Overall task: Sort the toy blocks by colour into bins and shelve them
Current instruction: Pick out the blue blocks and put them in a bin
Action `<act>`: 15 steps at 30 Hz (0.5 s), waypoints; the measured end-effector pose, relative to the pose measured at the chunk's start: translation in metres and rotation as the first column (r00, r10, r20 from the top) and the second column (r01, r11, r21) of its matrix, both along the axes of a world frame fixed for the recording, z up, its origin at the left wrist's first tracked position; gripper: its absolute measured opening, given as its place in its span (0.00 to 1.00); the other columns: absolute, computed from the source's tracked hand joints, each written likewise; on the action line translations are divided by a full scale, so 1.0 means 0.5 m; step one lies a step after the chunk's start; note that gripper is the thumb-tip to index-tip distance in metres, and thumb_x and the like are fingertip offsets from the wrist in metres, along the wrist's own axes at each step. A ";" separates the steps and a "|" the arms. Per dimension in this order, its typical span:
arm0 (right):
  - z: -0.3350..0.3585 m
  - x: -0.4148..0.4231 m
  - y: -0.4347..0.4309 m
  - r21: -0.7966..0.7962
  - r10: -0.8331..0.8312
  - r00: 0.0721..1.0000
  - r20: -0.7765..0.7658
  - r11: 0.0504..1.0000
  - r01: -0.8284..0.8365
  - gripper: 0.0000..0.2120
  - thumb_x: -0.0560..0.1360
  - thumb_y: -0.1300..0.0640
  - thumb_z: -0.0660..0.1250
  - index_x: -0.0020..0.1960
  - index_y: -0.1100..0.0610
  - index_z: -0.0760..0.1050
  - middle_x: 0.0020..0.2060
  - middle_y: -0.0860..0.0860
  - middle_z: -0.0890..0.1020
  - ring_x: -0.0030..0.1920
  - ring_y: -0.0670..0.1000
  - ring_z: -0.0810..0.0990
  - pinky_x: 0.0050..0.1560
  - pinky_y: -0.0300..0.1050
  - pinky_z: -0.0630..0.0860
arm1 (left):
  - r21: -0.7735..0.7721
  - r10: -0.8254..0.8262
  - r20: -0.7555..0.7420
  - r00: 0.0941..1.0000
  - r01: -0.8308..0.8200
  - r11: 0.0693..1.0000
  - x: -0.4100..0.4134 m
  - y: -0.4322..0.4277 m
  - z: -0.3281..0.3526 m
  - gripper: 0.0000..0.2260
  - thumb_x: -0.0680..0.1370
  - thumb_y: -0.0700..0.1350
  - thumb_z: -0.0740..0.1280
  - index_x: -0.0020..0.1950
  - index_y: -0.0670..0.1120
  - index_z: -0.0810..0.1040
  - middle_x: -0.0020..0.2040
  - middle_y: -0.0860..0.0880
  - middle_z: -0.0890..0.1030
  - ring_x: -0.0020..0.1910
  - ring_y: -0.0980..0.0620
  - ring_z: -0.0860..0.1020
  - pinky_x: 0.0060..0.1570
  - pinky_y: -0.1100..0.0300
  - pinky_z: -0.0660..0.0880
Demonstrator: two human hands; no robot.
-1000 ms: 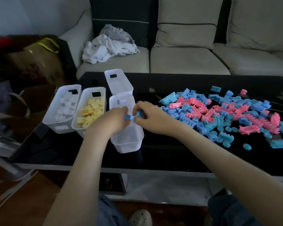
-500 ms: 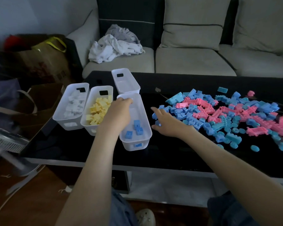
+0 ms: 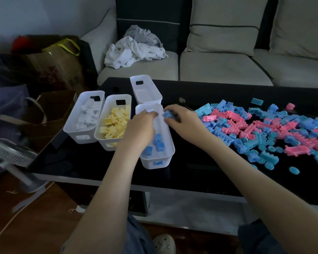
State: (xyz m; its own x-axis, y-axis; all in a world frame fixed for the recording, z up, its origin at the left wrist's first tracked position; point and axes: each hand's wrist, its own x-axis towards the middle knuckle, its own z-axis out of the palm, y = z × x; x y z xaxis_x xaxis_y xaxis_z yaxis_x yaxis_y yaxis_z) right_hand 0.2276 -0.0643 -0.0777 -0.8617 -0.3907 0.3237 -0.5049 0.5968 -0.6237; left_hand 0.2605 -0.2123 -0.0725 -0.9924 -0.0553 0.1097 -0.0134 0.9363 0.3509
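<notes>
Item: blue blocks (image 3: 168, 114), pinched in our right hand (image 3: 184, 123) above the far end of the blue bin (image 3: 171, 143). Our left hand (image 3: 140, 128) lies over that bin (whether it grips the rim we cannot tell). We should release low, inside the walls, keeping pink pieces (image 3: 226, 114) out.

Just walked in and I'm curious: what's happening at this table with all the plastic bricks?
A person is sorting toy blocks by colour. Their right hand pinches a blue block over the blue-block bin, which the left hand holds at its far end. The white-block bin and yellow-block bin sit beside it; the empty bin stands behind. A blue and pink pile lies on the black table.
</notes>
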 end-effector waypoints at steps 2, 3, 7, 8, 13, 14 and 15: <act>0.005 0.011 -0.013 0.071 0.086 0.993 0.086 0.993 -0.092 0.19 0.77 0.51 0.64 0.67 0.52 0.71 0.53 0.48 0.76 0.47 0.44 0.74 0.43 0.30 0.67 | -0.006 0.003 0.002 1.000 -0.003 1.000 -0.002 0.009 0.006 0.28 0.78 0.35 0.57 0.77 0.50 0.57 0.69 0.43 0.68 0.62 0.42 0.73 0.59 0.49 0.72; 0.003 0.010 -0.014 0.093 0.091 0.991 0.103 0.991 -0.101 0.19 0.78 0.50 0.62 0.68 0.52 0.70 0.55 0.48 0.76 0.49 0.45 0.75 0.45 0.32 0.68 | -0.001 0.010 0.013 1.000 -0.010 1.000 -0.002 0.011 0.007 0.28 0.78 0.35 0.57 0.77 0.49 0.54 0.69 0.43 0.68 0.61 0.42 0.73 0.59 0.48 0.72; -0.015 -0.049 0.024 0.159 -0.104 0.992 0.065 0.983 0.092 0.18 0.81 0.54 0.57 0.69 0.56 0.68 0.64 0.56 0.73 0.64 0.55 0.71 0.62 0.44 0.65 | -0.013 -0.004 0.075 0.997 0.005 1.000 0.007 0.011 0.010 0.28 0.78 0.33 0.54 0.76 0.49 0.55 0.67 0.43 0.69 0.56 0.43 0.75 0.54 0.48 0.74; -0.027 -0.069 0.041 0.268 -0.158 0.985 0.075 0.954 0.133 0.19 0.80 0.54 0.57 0.71 0.55 0.65 0.65 0.58 0.71 0.65 0.58 0.69 0.64 0.48 0.65 | -0.026 -0.009 0.088 0.996 0.011 1.000 0.007 0.011 0.010 0.27 0.78 0.32 0.54 0.75 0.48 0.57 0.66 0.44 0.70 0.56 0.43 0.75 0.55 0.48 0.74; -0.077 -0.108 0.087 0.698 -0.201 0.975 0.097 0.712 0.077 0.26 0.78 0.50 0.60 0.74 0.49 0.57 0.67 0.57 0.67 0.67 0.60 0.66 0.64 0.54 0.64 | -0.058 -0.027 0.137 0.990 0.035 0.998 0.006 0.008 0.011 0.26 0.77 0.31 0.55 0.74 0.48 0.61 0.67 0.46 0.70 0.56 0.43 0.75 0.57 0.49 0.73; -0.078 -0.110 0.085 0.678 -0.180 0.979 0.100 0.732 0.065 0.24 0.78 0.51 0.60 0.73 0.49 0.59 0.65 0.56 0.68 0.65 0.59 0.69 0.62 0.52 0.65 | -0.061 -0.028 0.141 0.990 0.037 0.997 0.006 0.006 0.012 0.27 0.77 0.31 0.54 0.74 0.48 0.61 0.67 0.46 0.70 0.56 0.43 0.75 0.57 0.49 0.74; -0.077 -0.111 0.081 0.647 -0.160 0.981 0.112 0.761 0.051 0.22 0.79 0.52 0.61 0.71 0.49 0.61 0.63 0.56 0.70 0.63 0.58 0.71 0.60 0.51 0.67 | -0.062 -0.029 0.141 0.990 0.038 0.997 0.007 0.005 0.013 0.26 0.77 0.31 0.54 0.74 0.48 0.62 0.67 0.46 0.70 0.55 0.44 0.75 0.56 0.49 0.74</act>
State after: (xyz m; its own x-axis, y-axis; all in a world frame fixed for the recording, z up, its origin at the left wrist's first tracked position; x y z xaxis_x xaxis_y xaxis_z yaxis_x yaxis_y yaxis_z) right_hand 0.1722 -0.0237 -0.1164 -0.9260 -0.3628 -0.1044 -0.3473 0.9271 -0.1410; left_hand 0.2639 -0.2099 -0.0660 -0.9994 -0.0190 -0.0286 -0.0265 0.9576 0.2870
